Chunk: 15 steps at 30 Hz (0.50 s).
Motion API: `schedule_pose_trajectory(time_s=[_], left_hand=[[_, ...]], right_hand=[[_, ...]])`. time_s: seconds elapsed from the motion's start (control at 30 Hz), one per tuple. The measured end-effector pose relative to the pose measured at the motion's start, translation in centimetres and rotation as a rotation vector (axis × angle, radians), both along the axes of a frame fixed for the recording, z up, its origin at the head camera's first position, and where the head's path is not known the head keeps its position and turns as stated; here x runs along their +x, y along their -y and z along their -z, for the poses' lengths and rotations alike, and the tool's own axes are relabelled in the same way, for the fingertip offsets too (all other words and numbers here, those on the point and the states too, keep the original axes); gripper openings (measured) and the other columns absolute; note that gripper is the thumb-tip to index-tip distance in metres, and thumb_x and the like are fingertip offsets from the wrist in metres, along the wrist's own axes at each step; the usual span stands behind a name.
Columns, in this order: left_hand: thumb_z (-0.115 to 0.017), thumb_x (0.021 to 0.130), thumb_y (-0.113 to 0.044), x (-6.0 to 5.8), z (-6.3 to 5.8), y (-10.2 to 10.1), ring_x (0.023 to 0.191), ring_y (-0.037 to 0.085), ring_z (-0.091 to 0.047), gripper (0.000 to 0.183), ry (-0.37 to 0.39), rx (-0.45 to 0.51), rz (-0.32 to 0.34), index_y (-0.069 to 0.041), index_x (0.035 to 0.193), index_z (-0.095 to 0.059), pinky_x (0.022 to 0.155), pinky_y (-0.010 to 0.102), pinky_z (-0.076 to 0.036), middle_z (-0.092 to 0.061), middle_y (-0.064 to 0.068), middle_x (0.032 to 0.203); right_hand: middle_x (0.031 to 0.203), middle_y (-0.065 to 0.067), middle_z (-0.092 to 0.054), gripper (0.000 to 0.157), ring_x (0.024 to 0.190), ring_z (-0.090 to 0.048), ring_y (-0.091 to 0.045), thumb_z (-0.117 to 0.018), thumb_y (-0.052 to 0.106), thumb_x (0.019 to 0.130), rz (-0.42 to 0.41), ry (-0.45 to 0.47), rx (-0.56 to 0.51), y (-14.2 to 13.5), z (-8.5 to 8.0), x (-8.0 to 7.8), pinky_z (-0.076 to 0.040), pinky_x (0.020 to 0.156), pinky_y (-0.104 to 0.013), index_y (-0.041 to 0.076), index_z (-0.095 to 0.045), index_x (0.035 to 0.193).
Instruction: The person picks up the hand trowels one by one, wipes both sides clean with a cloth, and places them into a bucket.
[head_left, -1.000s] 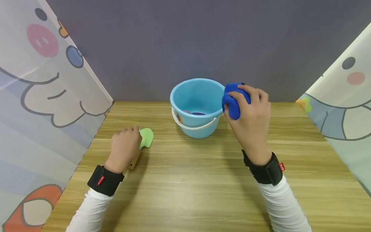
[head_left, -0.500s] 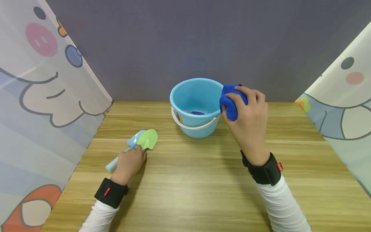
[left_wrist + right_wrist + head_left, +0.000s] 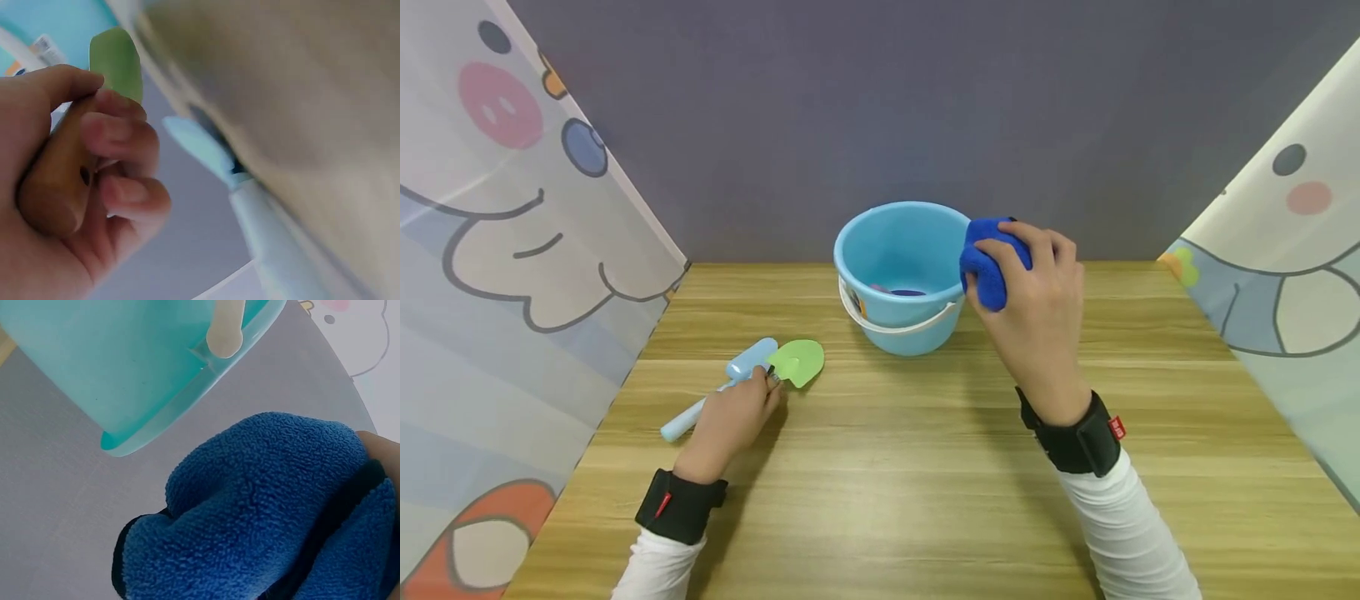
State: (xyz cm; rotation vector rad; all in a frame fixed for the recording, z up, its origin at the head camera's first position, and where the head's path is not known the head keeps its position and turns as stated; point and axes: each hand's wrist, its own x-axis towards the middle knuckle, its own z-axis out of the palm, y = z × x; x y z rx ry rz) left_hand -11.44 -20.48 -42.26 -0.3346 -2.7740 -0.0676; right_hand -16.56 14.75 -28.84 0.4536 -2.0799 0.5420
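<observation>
My left hand [image 3: 732,425] grips a small garden trowel by its wooden handle [image 3: 59,169]; the trowel's green blade [image 3: 799,362] points toward the bucket. Right beside it, a light blue hand shovel [image 3: 752,359] lies on the table, partly covered by my left hand in the head view. A folded blue towel [image 3: 992,262] with dark edging is held in my right hand [image 3: 1037,308], above the table at the bucket's right rim. In the right wrist view the towel [image 3: 250,506] hides most of my right fingers.
A light blue bucket [image 3: 898,319] with a white handle stands upright at the back middle of the wooden table [image 3: 880,483]. Pinkish and purple items [image 3: 906,292] show at its bottom. A grey panel [image 3: 880,100] rises behind, with cartoon-printed sheets on both sides.
My left hand has come lower and a little right with the green trowel, and the light blue shovel now shows beside it. My right hand with the towel shifts slightly left in view.
</observation>
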Motion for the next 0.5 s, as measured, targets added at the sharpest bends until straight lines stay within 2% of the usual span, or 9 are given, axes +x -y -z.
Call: schedule_pose_trajectory(time_s=[0.1, 0.2, 0.37, 0.5], left_hand=[[-0.056, 0.096, -0.024, 0.2, -1.2, -0.1, 0.038, 0.014, -0.036, 0.028, 0.098, 0.1, -0.025, -0.001, 0.084, -0.046, 0.033, 0.026, -0.025, -0.031, -0.002, 0.051], [-0.053, 0.098, -0.026, 0.3, -2.8, -0.2, 0.04, 0.015, -0.039, 0.027, 0.132, 0.175, -0.026, 0.001, 0.095, -0.049, 0.035, 0.025, -0.026, -0.038, 0.0, 0.052], [-0.053, 0.099, -0.029, 0.2, -5.5, -0.2, 0.05, 0.019, -0.048, 0.034, 0.079, 0.289, 0.021, 0.002, 0.112, -0.051, 0.042, 0.031, -0.038, -0.054, 0.009, 0.064], [-0.057, 0.096, -0.033, 0.1, -7.3, -0.7, 0.048, 0.019, -0.047, 0.036, -0.03, 0.281, 0.061, 0.0, 0.113, -0.055, 0.044, 0.035, -0.041, -0.055, 0.007, 0.061]], right_hand=[[0.125, -0.023, -0.062, 0.029, 0.112, -0.048, -0.046, -0.072, 0.022, 0.083, 0.002, 0.001, -0.001, 0.1, 0.1, -0.1, -0.045, 0.083, -0.065, 0.004, -0.07, 0.106], [0.125, -0.023, -0.062, 0.03, 0.112, -0.048, -0.046, -0.071, 0.022, 0.083, 0.002, -0.006, 0.01, 0.1, 0.1, -0.1, -0.046, 0.083, -0.065, 0.004, -0.07, 0.107], [0.124, -0.023, -0.063, 0.031, 0.111, -0.049, -0.046, -0.073, 0.021, 0.081, -0.046, -0.01, 0.024, 0.2, 0.1, -0.1, -0.047, 0.081, -0.065, 0.005, -0.07, 0.107], [0.124, -0.023, -0.063, 0.031, 0.111, -0.049, -0.045, -0.073, 0.021, 0.08, -0.092, -0.024, 0.034, 0.4, 0.1, 0.0, -0.046, 0.083, -0.065, 0.006, -0.07, 0.107]])
